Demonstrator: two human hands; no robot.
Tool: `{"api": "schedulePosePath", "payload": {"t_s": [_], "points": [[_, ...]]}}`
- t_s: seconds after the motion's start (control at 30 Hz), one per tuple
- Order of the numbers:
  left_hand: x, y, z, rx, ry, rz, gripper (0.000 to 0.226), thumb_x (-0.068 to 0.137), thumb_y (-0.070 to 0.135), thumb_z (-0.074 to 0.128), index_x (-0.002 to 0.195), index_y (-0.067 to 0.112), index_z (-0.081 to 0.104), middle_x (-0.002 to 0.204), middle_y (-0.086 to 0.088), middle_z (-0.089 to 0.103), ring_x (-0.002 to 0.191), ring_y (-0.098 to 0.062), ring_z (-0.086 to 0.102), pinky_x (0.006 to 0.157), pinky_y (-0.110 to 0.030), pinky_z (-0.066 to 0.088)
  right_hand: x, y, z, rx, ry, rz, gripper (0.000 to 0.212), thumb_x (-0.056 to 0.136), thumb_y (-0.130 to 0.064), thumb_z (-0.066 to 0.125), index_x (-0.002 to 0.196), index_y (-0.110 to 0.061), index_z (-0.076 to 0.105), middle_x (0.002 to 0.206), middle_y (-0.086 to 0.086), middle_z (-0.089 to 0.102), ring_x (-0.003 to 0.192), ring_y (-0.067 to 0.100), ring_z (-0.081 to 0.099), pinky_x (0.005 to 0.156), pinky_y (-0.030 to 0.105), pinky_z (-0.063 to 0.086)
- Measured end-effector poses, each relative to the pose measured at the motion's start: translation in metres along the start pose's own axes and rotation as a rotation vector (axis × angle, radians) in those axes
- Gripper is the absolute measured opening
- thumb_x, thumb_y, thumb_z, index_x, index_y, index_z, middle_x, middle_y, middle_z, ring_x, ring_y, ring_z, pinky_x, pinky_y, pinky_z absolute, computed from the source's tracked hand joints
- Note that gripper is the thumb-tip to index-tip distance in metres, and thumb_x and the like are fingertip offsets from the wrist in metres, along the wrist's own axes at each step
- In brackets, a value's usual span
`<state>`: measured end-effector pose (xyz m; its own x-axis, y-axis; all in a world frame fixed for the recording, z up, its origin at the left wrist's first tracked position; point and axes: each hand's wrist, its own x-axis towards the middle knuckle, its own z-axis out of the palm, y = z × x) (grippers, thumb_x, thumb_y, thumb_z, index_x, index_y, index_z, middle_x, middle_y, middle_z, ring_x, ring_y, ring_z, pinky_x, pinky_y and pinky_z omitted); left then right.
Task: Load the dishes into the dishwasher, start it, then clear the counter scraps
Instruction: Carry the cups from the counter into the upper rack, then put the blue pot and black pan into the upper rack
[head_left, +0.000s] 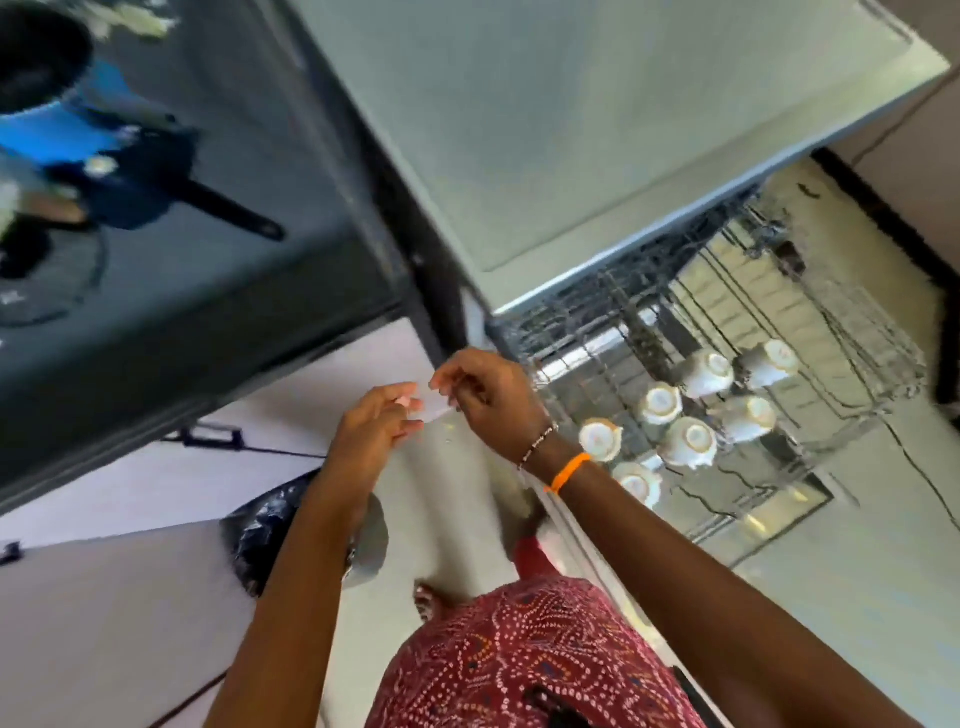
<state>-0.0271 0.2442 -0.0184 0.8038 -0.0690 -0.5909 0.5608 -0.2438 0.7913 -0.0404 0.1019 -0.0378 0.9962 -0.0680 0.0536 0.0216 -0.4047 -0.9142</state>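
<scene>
White gilt-rimmed teacups (691, 410) sat upturned in the pulled-out wire dishwasher rack (857, 364) at three o'clock. Left hand (371, 428) and right hand (488, 397) both pinched a small pale packet (430, 402), seemingly a detergent sachet; a sudden tear might spill it on the floor.

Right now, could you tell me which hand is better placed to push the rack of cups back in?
Probably the right hand: its arm lies alongside the pulled-out rack of cups. The left hand is farther away. Both currently pinch a small pale item.
</scene>
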Motion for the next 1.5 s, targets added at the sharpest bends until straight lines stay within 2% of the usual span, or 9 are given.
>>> {"api": "schedulePosePath", "payload": {"t_s": [0.13, 0.27, 0.4, 0.53, 0.77, 0.93, 1.03, 1.23, 1.5], "points": [[-0.036, -0.017, -0.079, -0.124, 0.169, 0.077, 0.025, 0.097, 0.006, 0.041, 0.112, 0.004, 0.06, 0.1, -0.008, 0.063, 0.078, -0.012, 0.059, 0.068, -0.016, 0.049, 0.003, -0.052, 0.074, 0.03, -0.154, -0.085, 0.029, 0.068, 0.0, 0.039, 0.08, -0.002, 0.065, 0.08, 0.014, 0.066, 0.074, 0.03, 0.062, 0.071, 0.044, 0.052], [-0.065, -0.033, -0.153, -0.191, 0.39, 0.175, 0.022, 0.095, 0.001, 0.042, 0.103, 0.006, 0.062, 0.1, -0.01, 0.064, 0.081, -0.017, 0.061, 0.073, -0.018, 0.051, 0.002, -0.1, 0.148, 0.068, -0.198, -0.192, 0.027, 0.065, 0.006, 0.04, 0.074, -0.002, 0.065, 0.077, 0.014, 0.067, 0.074, 0.029, 0.063, 0.073, 0.038, 0.053], [-0.085, -0.043, -0.219, -0.273, 0.534, 0.205, 0.019, 0.096, 0.008, 0.045, 0.095, 0.016, 0.062, 0.101, -0.007, 0.065, 0.087, -0.02, 0.064, 0.079, -0.024, 0.05, 0.001, -0.145, 0.208, 0.103, -0.239, -0.311, 0.031, 0.061, 0.017, 0.037, 0.066, -0.001, 0.061, 0.066, 0.009, 0.063, 0.062, 0.019, 0.057, 0.063, 0.034, 0.05], [-0.102, -0.049, -0.27, -0.343, 0.645, 0.229, 0.019, 0.097, 0.011, 0.044, 0.101, 0.012, 0.062, 0.101, -0.007, 0.065, 0.088, -0.017, 0.065, 0.078, -0.021, 0.05, 0.007, -0.18, 0.252, 0.111, -0.31, -0.335, 0.031, 0.07, 0.022, 0.039, 0.069, 0.0, 0.062, 0.068, 0.002, 0.06, 0.064, 0.013, 0.055, 0.064, 0.029, 0.049], [-0.101, -0.051, -0.32, -0.425, 0.681, 0.22, 0.021, 0.097, 0.008, 0.043, 0.098, 0.01, 0.064, 0.095, -0.005, 0.065, 0.086, -0.015, 0.063, 0.072, -0.016, 0.052, 0.038, -0.218, 0.308, 0.25, -0.409, -0.312, 0.026, 0.076, 0.019, 0.044, 0.07, 0.001, 0.061, 0.07, 0.0, 0.059, 0.065, 0.013, 0.054, 0.063, 0.027, 0.048], [-0.076, -0.039, -0.358, -0.429, 0.709, 0.227, 0.022, 0.097, 0.008, 0.043, 0.102, 0.009, 0.064, 0.088, -0.006, 0.065, 0.077, -0.011, 0.061, 0.069, -0.016, 0.048, 0.077, -0.229, 0.342, 0.298, -0.519, -0.248, 0.032, 0.079, 0.02, 0.039, 0.072, -0.005, 0.059, 0.075, 0.01, 0.06, 0.069, 0.018, 0.055, 0.065, 0.031, 0.05], [-0.057, -0.022, -0.38, -0.463, 0.736, 0.21, 0.022, 0.097, 0.007, 0.042, 0.104, 0.006, 0.064, 0.086, -0.006, 0.063, 0.074, -0.011, 0.061, 0.066, -0.015, 0.048, 0.104, -0.24, 0.36, 0.314, -0.581, -0.177, 0.032, 0.082, 0.016, 0.038, 0.073, -0.007, 0.058, 0.076, 0.009, 0.059, 0.069, 0.015, 0.054, 0.065, 0.022, 0.047], [-0.016, 0.002, -0.412, -0.529, 0.783, 0.176, 0.023, 0.096, 0.009, 0.044, 0.091, 0.018, 0.065, 0.085, -0.002, 0.063, 0.073, -0.008, 0.059, 0.069, -0.017, 0.047, 0.156, -0.249, 0.392, 0.28, -0.699, -0.131, 0.028, 0.089, 0.008, 0.039, 0.081, -0.007, 0.061, 0.072, 0.004, 0.058, 0.067, 0.01, 0.054, 0.064, 0.016, 0.047], [0.032, 0.014, -0.427, -0.567, 0.744, 0.109, 0.022, 0.095, 0.014, 0.046, 0.094, 0.023, 0.066, 0.09, 0.0, 0.065, 0.08, -0.009, 0.061, 0.078, -0.021, 0.049, 0.206, -0.249, 0.397, 0.054, -0.589, -0.271, 0.028, 0.087, 0.0, 0.047, 0.079, -0.024, 0.06, 0.078, -0.005, 0.064, 0.078, 0.01, 0.061, 0.075, 0.028, 0.05]]}}
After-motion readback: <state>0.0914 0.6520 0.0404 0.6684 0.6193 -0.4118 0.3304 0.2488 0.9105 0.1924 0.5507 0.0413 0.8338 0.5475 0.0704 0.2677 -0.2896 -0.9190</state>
